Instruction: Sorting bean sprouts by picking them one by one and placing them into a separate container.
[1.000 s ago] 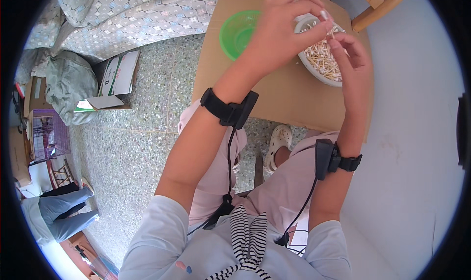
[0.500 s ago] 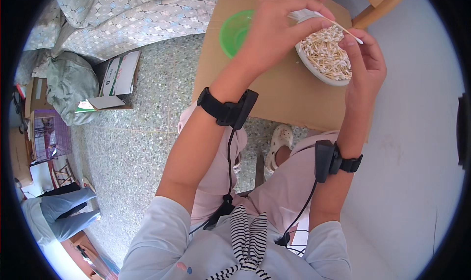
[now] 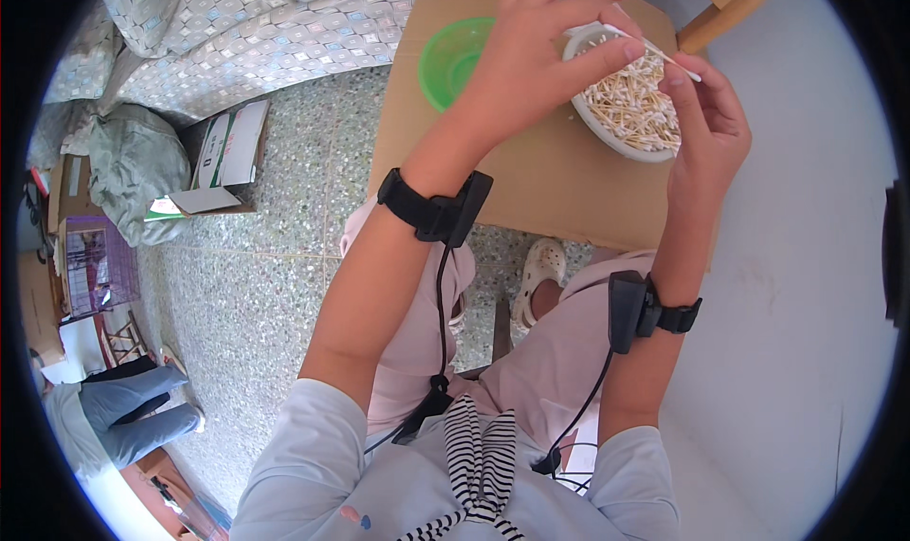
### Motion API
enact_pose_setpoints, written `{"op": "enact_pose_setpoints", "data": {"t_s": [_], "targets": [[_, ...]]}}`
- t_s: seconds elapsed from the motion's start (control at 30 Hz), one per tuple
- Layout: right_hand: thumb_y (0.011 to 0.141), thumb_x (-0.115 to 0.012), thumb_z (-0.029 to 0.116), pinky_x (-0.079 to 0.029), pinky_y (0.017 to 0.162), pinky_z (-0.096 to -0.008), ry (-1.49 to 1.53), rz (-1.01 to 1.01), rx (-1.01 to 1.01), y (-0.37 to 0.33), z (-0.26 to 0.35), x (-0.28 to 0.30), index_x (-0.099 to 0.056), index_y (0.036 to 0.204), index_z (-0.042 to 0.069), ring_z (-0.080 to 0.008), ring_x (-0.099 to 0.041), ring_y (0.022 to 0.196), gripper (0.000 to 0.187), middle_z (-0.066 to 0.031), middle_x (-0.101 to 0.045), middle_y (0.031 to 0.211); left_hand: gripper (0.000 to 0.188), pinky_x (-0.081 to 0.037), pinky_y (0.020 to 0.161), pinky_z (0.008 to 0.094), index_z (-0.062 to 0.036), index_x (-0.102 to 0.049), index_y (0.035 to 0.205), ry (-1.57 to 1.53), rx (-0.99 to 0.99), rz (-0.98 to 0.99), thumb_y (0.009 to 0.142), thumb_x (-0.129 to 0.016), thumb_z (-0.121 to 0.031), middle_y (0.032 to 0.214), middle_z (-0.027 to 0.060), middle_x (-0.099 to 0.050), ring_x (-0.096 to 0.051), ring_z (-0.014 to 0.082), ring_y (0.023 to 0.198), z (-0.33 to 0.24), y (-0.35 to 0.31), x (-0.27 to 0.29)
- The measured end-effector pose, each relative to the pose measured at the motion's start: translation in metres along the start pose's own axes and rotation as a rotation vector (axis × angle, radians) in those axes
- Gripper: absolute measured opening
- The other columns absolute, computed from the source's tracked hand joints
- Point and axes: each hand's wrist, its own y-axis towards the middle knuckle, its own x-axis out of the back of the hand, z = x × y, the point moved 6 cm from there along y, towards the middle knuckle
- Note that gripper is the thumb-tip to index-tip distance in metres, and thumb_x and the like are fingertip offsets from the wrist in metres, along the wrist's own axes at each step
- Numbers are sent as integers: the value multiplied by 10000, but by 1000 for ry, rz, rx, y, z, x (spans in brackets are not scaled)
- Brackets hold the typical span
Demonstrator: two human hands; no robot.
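A thin cotton swab (image 3: 661,53) with white tips spans the gap between my two hands, above a white bowl (image 3: 595,131). My left hand (image 3: 536,62) pinches its left part between thumb and fingers. At the other end, my right hand (image 3: 709,124) grips the swab with thumb and forefinger, a white tip poking out beyond them. Loose cotton swabs (image 3: 630,112) fill the bowl in a jumble; my right hand covers part of its right side. Beside my left wrist, a green bowl (image 3: 441,78) is partly hidden by that hand.
Both bowls stand on a brown cardboard-topped table (image 3: 531,185). A wooden chair part (image 3: 735,19) and a pale wall (image 3: 787,238) bound the right side. On the speckled floor (image 3: 294,181) at left lies an opened carton (image 3: 230,147). Another person's legs (image 3: 142,403) show at lower left.
My left hand has shifted slightly, and the swab's left end sits a little differently at its fingers. My right hand has barely moved, still gripping the swab.
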Motion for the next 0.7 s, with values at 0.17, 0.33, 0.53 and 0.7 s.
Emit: {"op": "enact_pose_setpoints", "data": {"t_s": [0.17,0.33,0.53,0.7], "targets": [[874,-701,-11,-488,800,-222,-6,24,-12,1,0,1,-692,1038,-26,-98,-628,886,165,-64,-691,962,159,-310,1048,433,-89,-730,957,-39,-21,-12,832,-750,-185,1213,82,-591,-420,289,1224,-1,2,2],[884,-697,23,-485,799,-224,-79,75,-101,3,-5,3,-696,1052,-22,-95,-627,892,174,-63,-692,955,138,-323,1036,431,-108,-743,924,61,-75,6,817,-762,-193,1201,80,-589,-426,294,1215,0,1,9],[884,-710,126,-493,764,-256,-337,106,-94,6,-14,17,-731,1020,41,-94,-633,844,162,-26,-708,972,216,-383,997,429,-119,-734,945,96,13,-38,805,-768,-279,1175,81,-601,-468,310,1168,20,-9,1],[868,-711,184,-498,710,-277,-723,168,-44,-3,-20,-6,-743,992,103,-125,-638,764,151,-26,-722,959,363,-435,965,436,-125,-738,886,590,332,93,781,-770,-470,1115,85,-654,-493,322,1151,73,-36,4]]}}
